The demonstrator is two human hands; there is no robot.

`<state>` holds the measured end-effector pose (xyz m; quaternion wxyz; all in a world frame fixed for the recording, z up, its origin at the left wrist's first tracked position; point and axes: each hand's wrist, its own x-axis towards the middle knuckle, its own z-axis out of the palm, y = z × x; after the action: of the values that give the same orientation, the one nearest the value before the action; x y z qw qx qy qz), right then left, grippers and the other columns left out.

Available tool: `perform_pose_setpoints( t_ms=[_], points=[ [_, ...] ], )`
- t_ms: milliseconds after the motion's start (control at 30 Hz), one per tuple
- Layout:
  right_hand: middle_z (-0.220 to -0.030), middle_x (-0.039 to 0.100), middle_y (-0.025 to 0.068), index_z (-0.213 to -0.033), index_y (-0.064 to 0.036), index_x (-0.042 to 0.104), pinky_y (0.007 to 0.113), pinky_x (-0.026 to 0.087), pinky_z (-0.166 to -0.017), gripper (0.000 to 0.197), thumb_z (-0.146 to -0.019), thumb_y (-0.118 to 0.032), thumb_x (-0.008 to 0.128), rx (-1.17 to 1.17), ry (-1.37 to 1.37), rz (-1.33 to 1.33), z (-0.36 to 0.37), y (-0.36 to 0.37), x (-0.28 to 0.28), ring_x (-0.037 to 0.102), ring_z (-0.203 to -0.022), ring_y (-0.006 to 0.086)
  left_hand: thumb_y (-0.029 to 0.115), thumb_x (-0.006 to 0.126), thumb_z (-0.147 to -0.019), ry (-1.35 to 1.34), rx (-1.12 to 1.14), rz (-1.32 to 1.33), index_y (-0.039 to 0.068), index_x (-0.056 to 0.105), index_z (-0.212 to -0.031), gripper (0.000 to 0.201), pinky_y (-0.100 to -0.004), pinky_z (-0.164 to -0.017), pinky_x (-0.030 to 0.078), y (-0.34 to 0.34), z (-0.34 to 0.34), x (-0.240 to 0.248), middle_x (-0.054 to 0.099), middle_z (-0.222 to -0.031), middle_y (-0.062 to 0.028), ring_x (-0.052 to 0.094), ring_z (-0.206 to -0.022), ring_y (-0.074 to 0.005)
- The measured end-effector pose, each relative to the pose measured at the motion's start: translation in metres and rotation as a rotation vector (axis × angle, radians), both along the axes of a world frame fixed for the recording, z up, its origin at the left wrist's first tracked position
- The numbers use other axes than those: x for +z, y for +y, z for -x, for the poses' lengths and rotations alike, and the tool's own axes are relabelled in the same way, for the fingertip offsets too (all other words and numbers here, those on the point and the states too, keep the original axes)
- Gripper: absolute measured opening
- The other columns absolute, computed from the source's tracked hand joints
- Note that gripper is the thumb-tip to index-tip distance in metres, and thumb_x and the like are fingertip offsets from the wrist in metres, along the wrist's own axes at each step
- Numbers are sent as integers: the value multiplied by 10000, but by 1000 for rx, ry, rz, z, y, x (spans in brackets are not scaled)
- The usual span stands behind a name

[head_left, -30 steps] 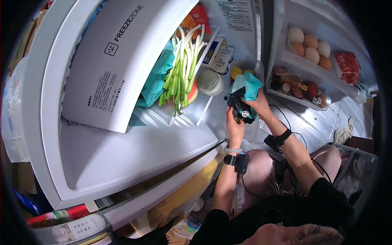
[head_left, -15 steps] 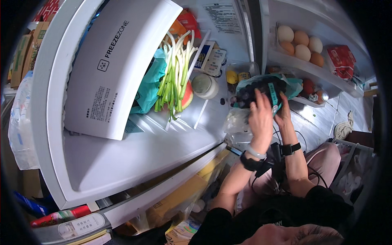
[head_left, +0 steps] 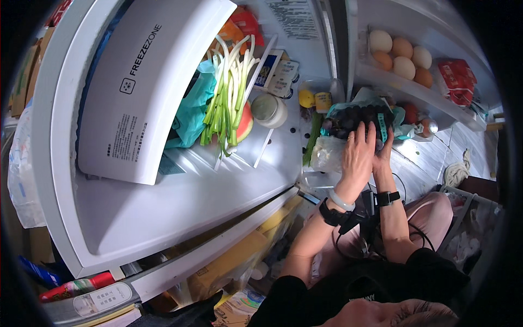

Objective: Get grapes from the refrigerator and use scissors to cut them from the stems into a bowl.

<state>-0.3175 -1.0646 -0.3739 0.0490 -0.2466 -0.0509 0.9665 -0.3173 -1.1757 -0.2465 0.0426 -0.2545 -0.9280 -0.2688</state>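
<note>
A teal plastic bag with dark grapes in it rests over the fridge's right front edge, by the door. My left hand lies over the near side of the grapes, fingers stretched out. My right hand grips the bag's right side; its palm is hidden. Just left of my left hand is a clear plastic bag with pale contents. Beside that, a long green vegetable shows. A lemon and a small yellow tub sit in a clear container behind.
Left in the fridge are a white drawer front, spring onions, a cut watermelon and a lidded jar. Loose dark grapes lie on the fridge floor. Several eggs and a red packet fill the door shelves.
The bag of grapes has shifted down, uncovering the green vegetable beside it. My left hand has slid toward the near edge of the grapes. The view has shifted slightly.
</note>
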Motion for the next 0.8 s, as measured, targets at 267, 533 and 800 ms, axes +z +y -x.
perform_pose_setpoints(
  t_ms=[267, 533, 800],
  points=[
    [-1111, 585, 104, -1150, -61, 523, 371, 455, -884, 564, -809, -510, 521, -38, -55, -97, 1, -5, 21, 565, -988, 251, 77, 540, -745, 208, -29, 19, 21, 493, -1165, 426, -382, -848, 392, -15, 3, 11, 486, -1174, -146, 469, -1053, -277],
    [-1158, 555, 101, -1175, -64, 504, 393, 420, -935, 584, -787, -497, 554, -65, -34, 11, 5, -6, 30, 530, -1047, 258, 54, 582, -742, 271, -99, -186, 33, 546, -1081, 342, -371, -776, 443, -36, 10, 5, 493, -1115, -103, 530, -942, -270],
    [-1204, 532, 100, -1208, -76, 493, 411, 395, -960, 568, -819, -490, 492, -48, 10, -55, 11, -16, 33, 510, -1086, 273, -66, 665, -682, 76, 48, -505, -2, 551, -1070, 409, -304, -767, 470, -64, 3, 6, 497, -1081, -97, 564, -864, -201]
  ],
)
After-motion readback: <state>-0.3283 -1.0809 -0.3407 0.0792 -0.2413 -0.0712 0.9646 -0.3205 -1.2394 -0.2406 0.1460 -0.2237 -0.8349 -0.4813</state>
